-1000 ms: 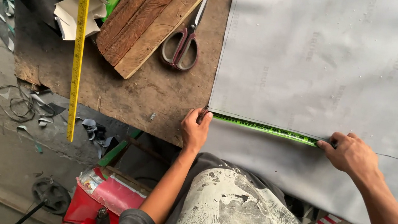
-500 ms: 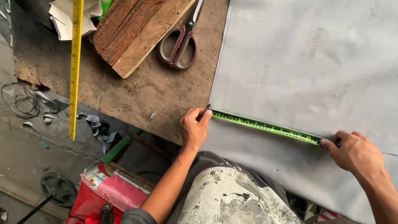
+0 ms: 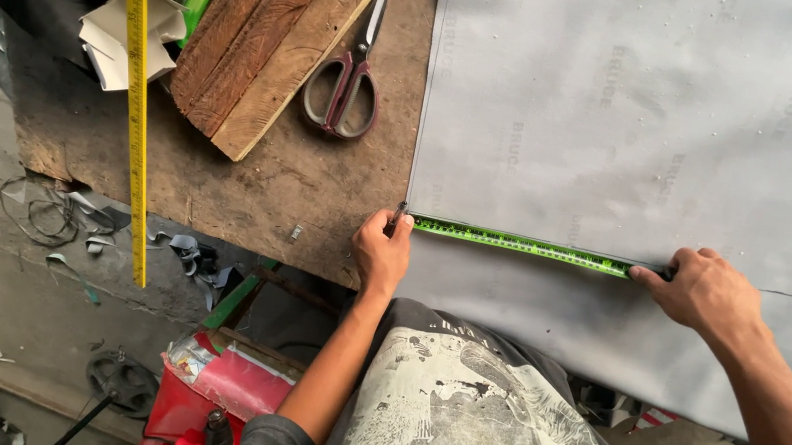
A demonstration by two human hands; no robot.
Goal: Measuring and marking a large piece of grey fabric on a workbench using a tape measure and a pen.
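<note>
Hidden or cut off: the grey sheet (image 3: pixel 651 113) runs out of view at the far and right edges. Its near edge hangs over the table and is covered by the person's shirt. The right end of the green ruler (image 3: pixel 524 245) goes under the right hand's fingertips. What the left hand pinches is a small dark tip, too small to identify. The yellow measuring stick (image 3: pixel 134 100) is cut off at the far edge.

Green ruler: lies flat on the grey sheet, near its left border. Long axis runs left to right, with the right end slightly nearer. A thin drawn line continues rightward from it across the sheet.

Left hand (image 3: pixel 382 251): fingers bunched at the ruler's left end, pinching the small dark tip against the sheet's left edge.

Right hand (image 3: pixel 705 291): palm down, fingers drawn together, fingertips pressing the ruler's right end onto the sheet.

Other items: scissors (image 3: pixel 344 85) on the brown worktable (image 3: pixel 300 181), left of the sheet and blades pointing far; wooden planks (image 3: pixel 273 36) stacked just left of the scissors; a red box (image 3: pixel 215 386) on the floor, near left.
</note>
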